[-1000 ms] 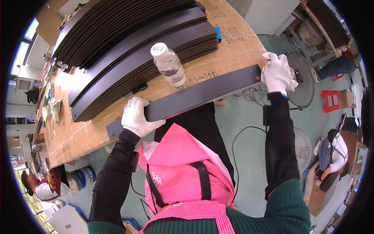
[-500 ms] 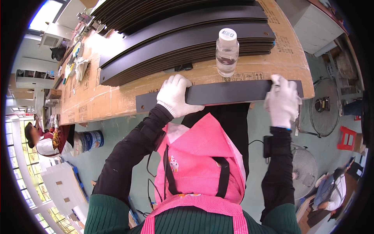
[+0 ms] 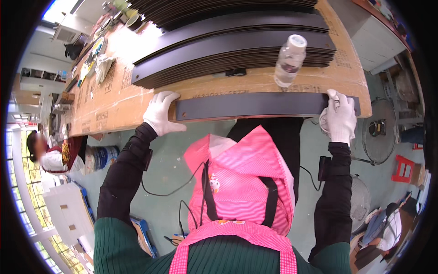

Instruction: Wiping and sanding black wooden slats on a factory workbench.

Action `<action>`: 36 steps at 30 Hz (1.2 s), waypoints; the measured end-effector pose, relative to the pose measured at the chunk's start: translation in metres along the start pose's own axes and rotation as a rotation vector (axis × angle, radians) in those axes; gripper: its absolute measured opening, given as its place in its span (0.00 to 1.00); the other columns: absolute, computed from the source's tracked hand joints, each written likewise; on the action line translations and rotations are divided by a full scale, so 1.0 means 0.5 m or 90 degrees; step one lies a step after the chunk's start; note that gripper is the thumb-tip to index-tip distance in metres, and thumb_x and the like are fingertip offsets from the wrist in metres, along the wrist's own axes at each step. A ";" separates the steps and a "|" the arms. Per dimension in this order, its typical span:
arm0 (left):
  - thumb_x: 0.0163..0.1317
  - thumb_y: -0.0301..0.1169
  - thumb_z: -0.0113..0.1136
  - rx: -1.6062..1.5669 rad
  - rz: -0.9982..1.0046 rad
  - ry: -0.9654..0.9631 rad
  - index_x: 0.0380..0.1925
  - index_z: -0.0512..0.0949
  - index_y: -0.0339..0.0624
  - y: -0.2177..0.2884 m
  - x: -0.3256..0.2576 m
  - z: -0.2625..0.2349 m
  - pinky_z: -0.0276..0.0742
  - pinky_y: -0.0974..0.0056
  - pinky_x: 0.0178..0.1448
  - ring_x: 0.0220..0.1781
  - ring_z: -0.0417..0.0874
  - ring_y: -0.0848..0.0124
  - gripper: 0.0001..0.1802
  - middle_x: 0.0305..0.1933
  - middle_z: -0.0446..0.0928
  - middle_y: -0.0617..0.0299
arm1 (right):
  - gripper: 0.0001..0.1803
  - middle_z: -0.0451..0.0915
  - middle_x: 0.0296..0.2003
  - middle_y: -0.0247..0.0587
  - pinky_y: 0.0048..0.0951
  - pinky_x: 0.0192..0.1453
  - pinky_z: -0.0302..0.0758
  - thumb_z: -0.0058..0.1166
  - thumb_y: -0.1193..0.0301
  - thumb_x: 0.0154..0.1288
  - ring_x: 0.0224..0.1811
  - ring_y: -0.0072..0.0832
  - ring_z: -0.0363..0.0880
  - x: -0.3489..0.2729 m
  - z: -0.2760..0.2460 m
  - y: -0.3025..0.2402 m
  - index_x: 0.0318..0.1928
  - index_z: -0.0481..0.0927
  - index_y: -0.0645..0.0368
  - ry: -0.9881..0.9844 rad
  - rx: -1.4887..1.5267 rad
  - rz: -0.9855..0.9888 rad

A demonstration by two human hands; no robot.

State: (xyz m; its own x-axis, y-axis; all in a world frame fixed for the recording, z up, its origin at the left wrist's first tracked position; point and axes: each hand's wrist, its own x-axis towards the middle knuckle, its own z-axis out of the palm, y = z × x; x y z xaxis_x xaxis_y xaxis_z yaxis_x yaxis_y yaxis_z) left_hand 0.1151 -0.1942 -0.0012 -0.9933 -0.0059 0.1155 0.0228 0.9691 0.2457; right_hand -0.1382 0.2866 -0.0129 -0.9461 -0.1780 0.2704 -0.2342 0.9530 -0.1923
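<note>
A long dark grey panel strip [image 3: 255, 105], with a small hole near each end, lies flat along the front edge of the cardboard-covered table [image 3: 123, 114]. My left hand [image 3: 162, 114], in a white knit glove, is at the strip's left end, thumb and fingers spread apart with nothing between them. Over the right end is my gloved right hand [image 3: 340, 116], its fingers curled down on the strip. Something pale and bunched shows beside its thumb side; whether that is cloth or glove I cannot tell. A clear bottle with a white cap [image 3: 289, 64] stands just behind the strip.
Stacks of dark strips [image 3: 237, 50] fill the table behind the bottle. A crumpled white cloth [image 3: 104, 68] lies at the far left. Floor fans [image 3: 381, 130] and a red stool [image 3: 404, 168] are on the right. One person [image 3: 54, 153] is at left, another [image 3: 388, 228] at lower right.
My left hand has slid left off the strip's face to its left end, its fingers now apart. The right hand, blurred before, is now still at the right end. The view has shifted slightly.
</note>
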 end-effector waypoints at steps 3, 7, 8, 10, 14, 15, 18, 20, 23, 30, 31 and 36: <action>0.35 0.51 0.87 0.005 -0.050 0.058 0.62 0.79 0.47 -0.056 -0.051 0.016 0.72 0.45 0.71 0.66 0.77 0.47 0.50 0.62 0.78 0.50 | 0.10 0.81 0.43 0.45 0.50 0.50 0.81 0.58 0.65 0.71 0.48 0.46 0.83 -0.048 0.024 -0.164 0.50 0.83 0.50 -0.028 0.039 -0.098; 0.36 0.49 0.87 -0.026 -0.010 0.083 0.58 0.80 0.49 -0.038 -0.017 0.049 0.72 0.45 0.70 0.65 0.77 0.49 0.45 0.61 0.79 0.54 | 0.08 0.80 0.39 0.42 0.45 0.51 0.81 0.55 0.68 0.68 0.47 0.41 0.80 -0.162 0.099 -0.456 0.45 0.83 0.52 0.013 0.137 -0.444; 0.37 0.48 0.86 -0.033 -0.005 0.095 0.57 0.80 0.49 -0.036 -0.019 0.051 0.72 0.45 0.69 0.64 0.77 0.49 0.43 0.60 0.79 0.55 | 0.08 0.80 0.40 0.43 0.46 0.52 0.82 0.55 0.67 0.68 0.49 0.42 0.81 -0.173 0.108 -0.531 0.45 0.83 0.52 -0.073 0.178 -0.437; 0.39 0.47 0.86 -0.035 -0.002 0.117 0.56 0.80 0.49 -0.046 -0.025 0.067 0.72 0.45 0.69 0.64 0.77 0.49 0.42 0.59 0.79 0.56 | 0.09 0.80 0.43 0.44 0.48 0.54 0.82 0.55 0.67 0.68 0.52 0.44 0.83 -0.214 0.101 -0.662 0.46 0.83 0.53 -0.185 0.253 -0.441; 0.40 0.47 0.86 -0.081 0.015 0.140 0.55 0.80 0.50 -0.068 -0.024 0.080 0.72 0.46 0.70 0.64 0.77 0.50 0.40 0.58 0.79 0.56 | 0.09 0.80 0.46 0.46 0.49 0.51 0.83 0.55 0.68 0.68 0.51 0.45 0.84 -0.214 0.122 -0.680 0.45 0.84 0.52 -0.195 0.491 -0.570; 0.39 0.47 0.86 -0.109 0.009 0.119 0.55 0.80 0.49 -0.067 -0.029 0.069 0.72 0.46 0.70 0.65 0.77 0.50 0.40 0.59 0.79 0.56 | 0.09 0.80 0.45 0.45 0.48 0.49 0.83 0.57 0.70 0.66 0.48 0.44 0.84 -0.201 0.112 -0.641 0.45 0.85 0.49 -0.257 0.455 -0.597; 0.36 0.45 0.88 -0.093 -0.019 0.096 0.54 0.79 0.48 -0.057 -0.040 0.037 0.73 0.47 0.69 0.64 0.78 0.50 0.42 0.59 0.79 0.55 | 0.16 0.85 0.40 0.35 0.41 0.46 0.82 0.58 0.75 0.62 0.42 0.38 0.81 -0.139 0.103 -0.456 0.47 0.88 0.41 -0.021 0.391 -0.476; 0.34 0.43 0.89 -0.089 -0.012 0.106 0.53 0.79 0.47 -0.062 -0.051 0.031 0.74 0.48 0.68 0.61 0.78 0.50 0.43 0.58 0.79 0.55 | 0.15 0.78 0.39 0.42 0.42 0.46 0.80 0.59 0.74 0.61 0.43 0.40 0.81 -0.109 0.068 -0.372 0.48 0.86 0.45 -0.172 0.312 -0.169; 0.37 0.47 0.87 -0.124 -0.025 0.097 0.54 0.80 0.49 -0.064 -0.042 0.032 0.72 0.47 0.70 0.65 0.77 0.50 0.42 0.60 0.78 0.54 | 0.07 0.75 0.41 0.44 0.48 0.48 0.79 0.57 0.67 0.67 0.46 0.42 0.81 -0.128 0.087 -0.388 0.45 0.80 0.50 -0.021 0.076 -0.260; 0.44 0.40 0.83 -0.098 0.032 0.194 0.53 0.78 0.41 -0.076 -0.014 0.076 0.76 0.47 0.66 0.60 0.80 0.48 0.36 0.57 0.79 0.52 | 0.11 0.78 0.46 0.47 0.48 0.48 0.82 0.56 0.64 0.69 0.50 0.46 0.82 -0.227 0.135 -0.733 0.50 0.82 0.49 -0.140 0.263 -0.533; 0.44 0.39 0.82 -0.095 0.052 0.201 0.53 0.78 0.41 -0.087 -0.019 0.082 0.76 0.47 0.66 0.60 0.80 0.48 0.35 0.57 0.79 0.52 | 0.11 0.77 0.46 0.45 0.48 0.50 0.81 0.57 0.66 0.69 0.50 0.46 0.82 -0.234 0.129 -0.739 0.50 0.83 0.48 -0.146 0.299 -0.568; 0.36 0.45 0.85 -0.135 0.006 0.167 0.53 0.79 0.46 -0.070 -0.033 0.069 0.75 0.46 0.67 0.62 0.79 0.49 0.41 0.58 0.79 0.55 | 0.12 0.81 0.42 0.39 0.40 0.48 0.83 0.63 0.66 0.66 0.44 0.39 0.85 -0.169 0.078 -0.562 0.50 0.89 0.46 -0.289 0.413 -0.655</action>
State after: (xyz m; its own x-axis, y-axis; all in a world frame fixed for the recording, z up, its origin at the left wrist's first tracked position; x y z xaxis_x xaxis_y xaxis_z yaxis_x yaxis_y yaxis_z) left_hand 0.1269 -0.2196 -0.0451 -0.9303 -0.0867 0.3565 0.0830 0.8968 0.4345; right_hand -0.0010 0.0245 -0.0185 -0.2288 -0.9409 0.2496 -0.8383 0.0601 -0.5419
